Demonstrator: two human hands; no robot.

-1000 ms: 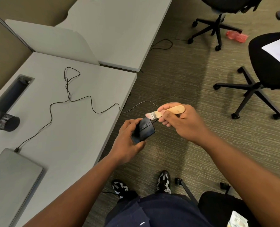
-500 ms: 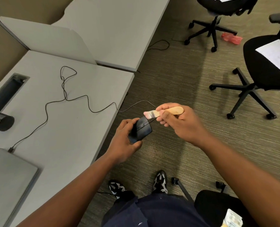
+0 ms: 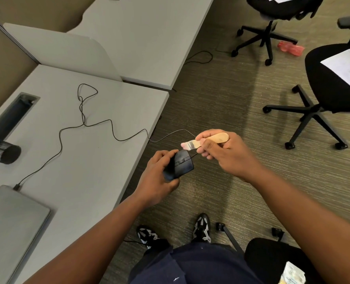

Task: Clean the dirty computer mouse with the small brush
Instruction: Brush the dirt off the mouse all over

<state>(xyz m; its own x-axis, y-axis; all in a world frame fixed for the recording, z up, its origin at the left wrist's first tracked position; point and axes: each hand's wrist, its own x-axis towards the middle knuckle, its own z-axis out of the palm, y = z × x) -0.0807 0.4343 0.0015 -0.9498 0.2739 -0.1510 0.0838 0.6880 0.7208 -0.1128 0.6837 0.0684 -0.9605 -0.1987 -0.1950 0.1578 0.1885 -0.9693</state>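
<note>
While the left hand (image 3: pixel 156 177) grips the mouse (image 3: pixel 180 166) beyond the counter's (image 3: pixel 88 160) right edge and right fingers (image 3: pixel 207 145) pinch the brush (image 3: pixel 205 141), bristles hovering clear, its taut cable (image 3: pixel 100 126) could tug it loose.

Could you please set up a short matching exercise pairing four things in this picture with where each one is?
Things:
1. mouse
2. brush
3. laptop
4. papers

Places:
A. on a chair seat
B. in the right hand
C. on the desk
D. in the left hand

Pairs: 1-D, 2-B, 3-C, 4-A
</note>
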